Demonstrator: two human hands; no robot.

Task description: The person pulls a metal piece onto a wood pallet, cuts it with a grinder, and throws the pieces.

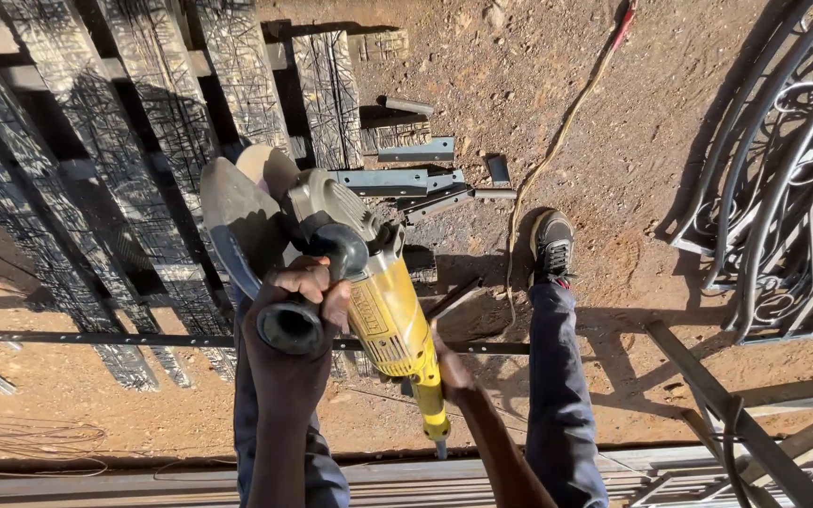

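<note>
Looking down from your head, your left hand (301,299) is up in front of you with the arm coming straight from the near edge. Its fingers (305,278) are curled tight around the black side handle (305,299) of a big yellow grinder (390,310). The grinder sits in the middle of the view, held above the ground, and its grey round guard (237,226) points to the far left.

Your right hand (451,369) comes in from the near right, with the arm bent up toward the yellow back end of the grinder. It touches the yellow body, but the fingers are hidden behind it, so you cannot tell if they are closed.

Under the grinder a thin dark bar (96,336) runs left to right. Your right leg in blue trousers ends in a dark shoe (551,246) on the red dirt. Short grey metal pieces (405,174) lie just past the grinder. Black wooden planks (96,169) fill the far left, and a curly metal gate (783,179) lies on the right.
</note>
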